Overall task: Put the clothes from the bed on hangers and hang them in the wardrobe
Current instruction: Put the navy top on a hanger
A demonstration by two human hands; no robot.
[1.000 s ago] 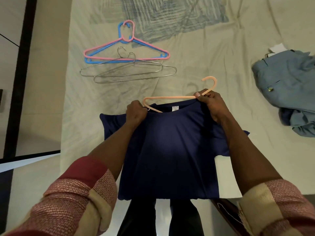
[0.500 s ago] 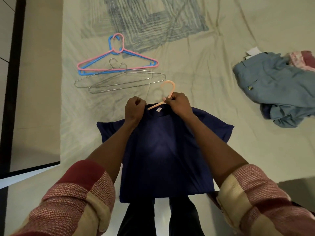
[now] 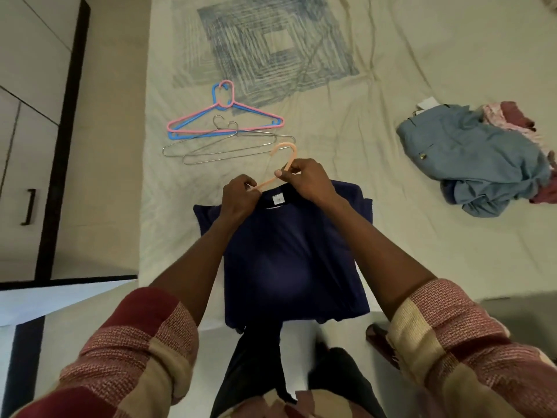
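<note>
A navy t-shirt (image 3: pixel 289 254) lies flat at the near edge of the bed (image 3: pixel 391 55), collar away from me. An orange plastic hanger (image 3: pixel 286 155) sticks out of its neck opening, hook up and tilted. My right hand (image 3: pixel 304 179) pinches the hanger's neck just below the hook. My left hand (image 3: pixel 241 194) grips the collar's left side together with the hanger arm there. The rest of the hanger is hidden inside the shirt.
Pink and blue plastic hangers (image 3: pixel 223 119) and two wire hangers (image 3: pixel 229 146) lie on the sheet beyond the shirt. A heap of light-blue and pink clothes (image 3: pixel 473 155) sits at the right. Wardrobe doors (image 3: pixel 27 146) stand at the left.
The hanger has gone from lying across the collar to sitting inside the neck opening with only its hook out. My right hand slid from the hanger's right end to its neck.
</note>
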